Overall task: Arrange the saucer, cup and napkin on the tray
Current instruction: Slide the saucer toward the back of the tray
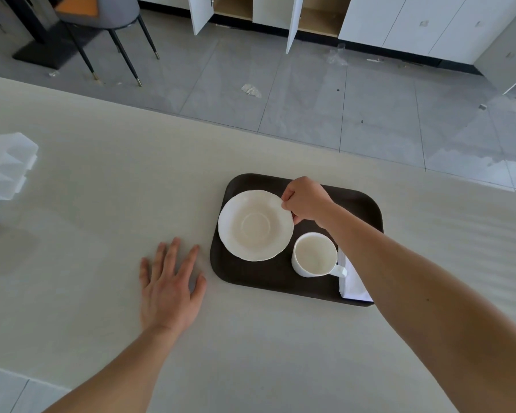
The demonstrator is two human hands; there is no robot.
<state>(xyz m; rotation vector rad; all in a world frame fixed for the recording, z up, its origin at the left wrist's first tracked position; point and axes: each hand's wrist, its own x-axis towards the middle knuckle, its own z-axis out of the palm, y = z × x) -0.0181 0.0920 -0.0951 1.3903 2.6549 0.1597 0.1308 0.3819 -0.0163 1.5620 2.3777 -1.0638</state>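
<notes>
Overhead, a pale table (pixel 102 162) against grey floor tiles (pixel 310 93), tray (pixel 361 204) near its edge.

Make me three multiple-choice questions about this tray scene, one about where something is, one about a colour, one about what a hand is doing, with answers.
1. Where is the cup?
A. on the saucer
B. on the tray beside the saucer
C. on the table off the tray

2. What colour is the tray?
A. white
B. orange
C. dark brown

3. What is the right hand doing?
A. pinching the saucer's rim
B. lying flat on the table
C. holding the cup's handle

Answers: 1 B, the cup stands on bare tray next to the saucer. 2 C, dark brown around the white dishes. 3 A, fingers close on the far-right rim.
</notes>
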